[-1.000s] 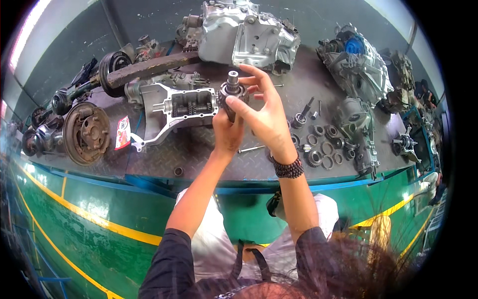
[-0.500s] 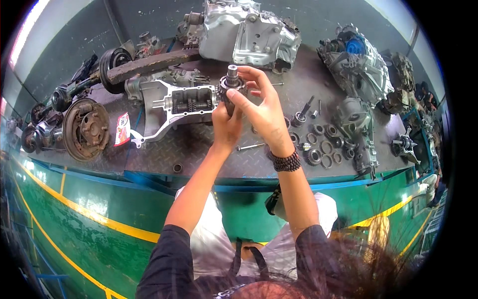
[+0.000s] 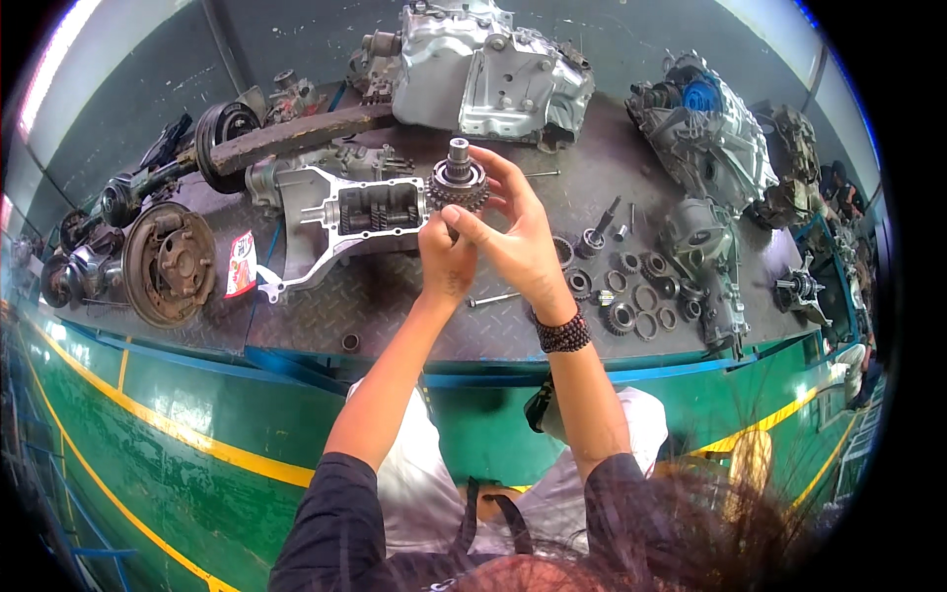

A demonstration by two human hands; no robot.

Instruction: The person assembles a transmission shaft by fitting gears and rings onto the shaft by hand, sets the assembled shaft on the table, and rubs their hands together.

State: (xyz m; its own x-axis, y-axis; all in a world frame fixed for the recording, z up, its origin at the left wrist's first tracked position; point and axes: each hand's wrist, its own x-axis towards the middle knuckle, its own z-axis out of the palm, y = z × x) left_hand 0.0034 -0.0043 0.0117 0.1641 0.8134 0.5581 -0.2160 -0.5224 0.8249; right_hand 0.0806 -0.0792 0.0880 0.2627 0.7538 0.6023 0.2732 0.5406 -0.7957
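Note:
A steel gear shaft (image 3: 458, 184) stands upright between my hands, its splined end on top and toothed gears below. My left hand (image 3: 447, 259) is closed round its lower part, which the fingers hide. Curved about the gears from the right is my right hand (image 3: 515, 237), thumb in front and fingertips behind the far side. Just left of the shaft lies an open silver gearbox housing (image 3: 330, 229) with gears inside it. Loose gears and rings (image 3: 646, 296) are spread on the metal bench (image 3: 395, 321) to the right of my right wrist.
At the back stands a large silver transmission case (image 3: 493, 74). Another gearbox (image 3: 705, 133) with a blue part is at the right. A rusty brake drum (image 3: 170, 264) and a red-and-white packet (image 3: 241, 264) lie on the left. A thin metal rod (image 3: 493, 299) lies near my wrists.
The gear shaft has dropped slightly in view, and more of its gears show above my fingers. My right hand has shifted a little lower, its fingers still round the gears.

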